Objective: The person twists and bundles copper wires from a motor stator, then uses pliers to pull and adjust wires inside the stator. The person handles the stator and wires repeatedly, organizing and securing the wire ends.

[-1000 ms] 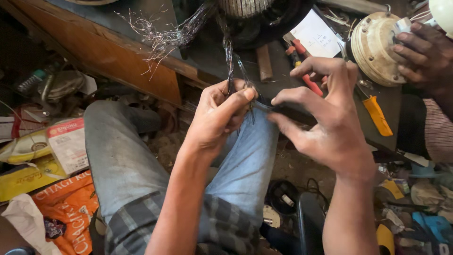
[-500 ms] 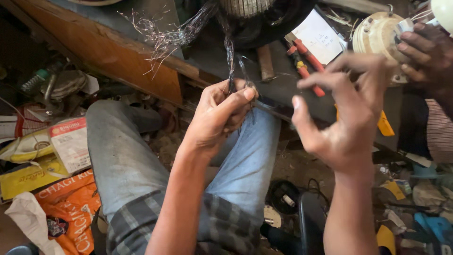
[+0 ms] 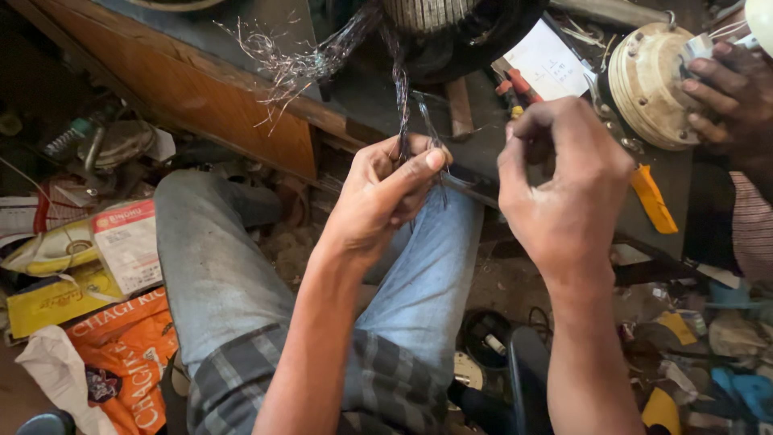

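Since the earlier frames, right hand [image 3: 568, 189] has lifted clear of the wire and drawn up and to the right; left hand [image 3: 382, 197] has kept its grip.

Landmark: dark workbench with an orange-brown wooden front [image 3: 266, 133].

- Round motor stator with a dark ring and pale laminated core [image 3: 451, 20], on the bench at its far edge. A thin bundle of dark enamelled winding wire [image 3: 400, 89] hangs from it over the bench's near edge to the left hand; frayed loose strands [image 3: 278, 60] splay out over the bench top.
- Cream round metal end cover [image 3: 648, 76], on the bench toward its right end, held by another person's hand [image 3: 729, 89].
- White paper slip [image 3: 547, 60], on the bench between stator and cover.
- Left hand, just below the bench's near edge: thumb pressed against curled fingers, pinching the wire bundle.
- Right hand, in front of the bench, right of the wire: fingers curled inward, thumb toward forefinger. Seen from the back; cannot tell whether anything is pinched.

Risks, as judged: thin strands could snap or kink if pulled hard against the stator; loose ends could tangle with the frayed strands; wire ends could prick the pinching thumb.
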